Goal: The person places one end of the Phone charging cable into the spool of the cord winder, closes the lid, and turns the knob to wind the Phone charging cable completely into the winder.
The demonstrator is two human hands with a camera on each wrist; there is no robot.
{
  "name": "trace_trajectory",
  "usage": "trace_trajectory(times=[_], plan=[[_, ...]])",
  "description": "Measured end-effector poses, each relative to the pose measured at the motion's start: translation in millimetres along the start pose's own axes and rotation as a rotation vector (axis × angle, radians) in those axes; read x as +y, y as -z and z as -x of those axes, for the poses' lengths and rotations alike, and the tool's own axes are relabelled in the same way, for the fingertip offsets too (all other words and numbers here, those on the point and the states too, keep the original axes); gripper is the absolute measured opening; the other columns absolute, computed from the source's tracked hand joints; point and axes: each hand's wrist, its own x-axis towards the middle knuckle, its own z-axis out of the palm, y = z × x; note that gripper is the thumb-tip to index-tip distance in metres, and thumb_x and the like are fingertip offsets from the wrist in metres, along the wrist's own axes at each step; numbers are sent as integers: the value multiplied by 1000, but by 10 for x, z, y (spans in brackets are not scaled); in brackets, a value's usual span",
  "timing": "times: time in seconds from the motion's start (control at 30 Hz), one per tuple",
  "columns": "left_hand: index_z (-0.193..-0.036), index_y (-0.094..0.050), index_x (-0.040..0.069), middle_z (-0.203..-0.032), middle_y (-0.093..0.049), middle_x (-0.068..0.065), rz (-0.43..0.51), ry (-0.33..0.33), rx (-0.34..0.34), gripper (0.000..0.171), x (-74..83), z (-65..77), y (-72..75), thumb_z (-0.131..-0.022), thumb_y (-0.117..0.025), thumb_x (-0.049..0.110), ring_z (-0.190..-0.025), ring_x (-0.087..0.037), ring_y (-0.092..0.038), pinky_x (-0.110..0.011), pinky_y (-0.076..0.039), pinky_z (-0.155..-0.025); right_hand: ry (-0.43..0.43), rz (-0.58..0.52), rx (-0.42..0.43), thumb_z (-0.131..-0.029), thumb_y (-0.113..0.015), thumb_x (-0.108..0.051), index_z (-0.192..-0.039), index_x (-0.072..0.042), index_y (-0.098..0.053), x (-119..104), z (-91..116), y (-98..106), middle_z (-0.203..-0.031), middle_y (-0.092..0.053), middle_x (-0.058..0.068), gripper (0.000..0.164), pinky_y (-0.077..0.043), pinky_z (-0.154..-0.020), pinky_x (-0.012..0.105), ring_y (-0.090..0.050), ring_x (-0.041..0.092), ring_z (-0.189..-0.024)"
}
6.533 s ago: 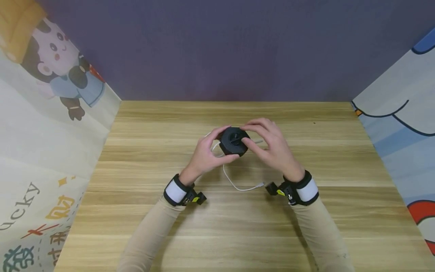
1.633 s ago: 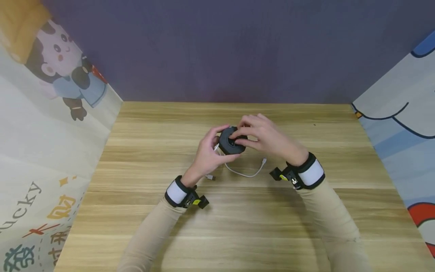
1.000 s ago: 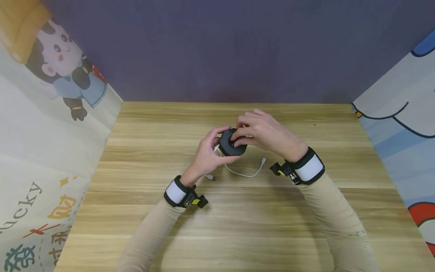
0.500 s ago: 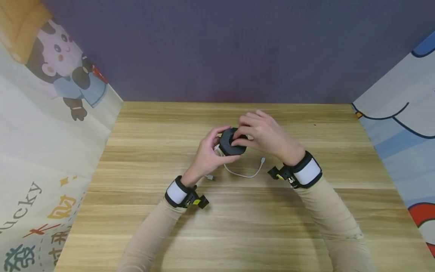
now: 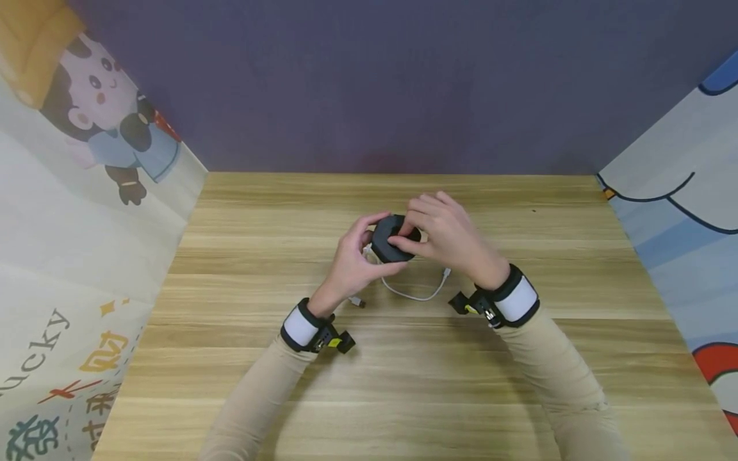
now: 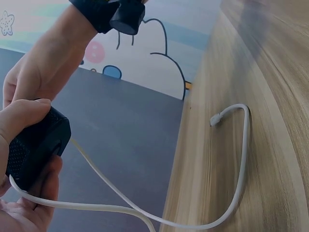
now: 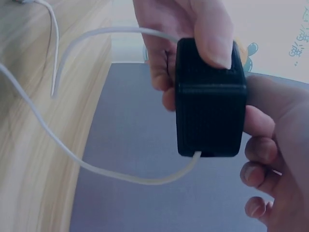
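Note:
A black eight-sided cable winder [image 5: 383, 248] is held above the table in the head view. My left hand [image 5: 353, 256] grips it by its rim, with the thumb on the near side and fingers on the far side. My right hand [image 5: 446, 237] reaches over its upper face, where thumb and index finger pinch at the middle; the small knob there is hidden behind them. A white cable [image 7: 137, 180] comes out of opposite sides of the winder. One end plug [image 5: 446, 272] lies to the right, the other plug [image 5: 358, 301] by the left wrist.
The wooden table [image 5: 403, 390] runs back to a dark blue-grey wall [image 5: 369, 89]. Printed panels stand at the left [image 5: 69, 243] and right [image 5: 680, 205]. Each wrist wears a strap with a small camera [image 5: 344, 342].
Since the oldest frame, the right fingers have moved onto the middle knob and shifted about it. The cable's loose ends lie differently. My left hand keeps its grip nearly still.

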Motion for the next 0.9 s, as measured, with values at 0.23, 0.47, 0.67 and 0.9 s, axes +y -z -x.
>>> trace_trajectory(times=[0.23,0.47,0.67,0.9], plan=[[-146,-49,-1,-135,-60,-19,-11,-7,11,82,7,7,-4,-75,-90,-1,-96,-24,-69,-25,-56,-83,-92,-10,27,-83,-88,-26,-70,-9,-62,-65,23,-62,-73,-60,3,33,-32,-65,35,-50,21,-66],[-146,-48,-3,-135,-59,-20,-26,-16,16,82,3,9,-10,-75,-90,0,-94,-24,-69,-27,-58,-84,-168,-42,81,-84,-85,-21,-69,-8,-59,-132,44,-115,-70,-59,5,33,-29,-64,35,-49,20,-64],[-146,-49,-1,-133,-60,-19,-32,-12,27,83,-5,14,-10,-75,-91,0,-94,-24,-69,-26,-57,-84,-233,-56,125,-84,-84,-19,-66,-7,-59,-206,44,-145,-67,-59,5,33,-29,-64,35,-49,21,-61],[-146,-49,0,-136,-58,-20,-37,-14,39,82,2,19,-20,-75,-91,0,-96,-26,-69,-32,-57,-89,-305,-42,164,-85,-82,-14,-65,-6,-60,-294,51,-163,-66,-59,6,31,-34,-64,38,-53,25,-62]])
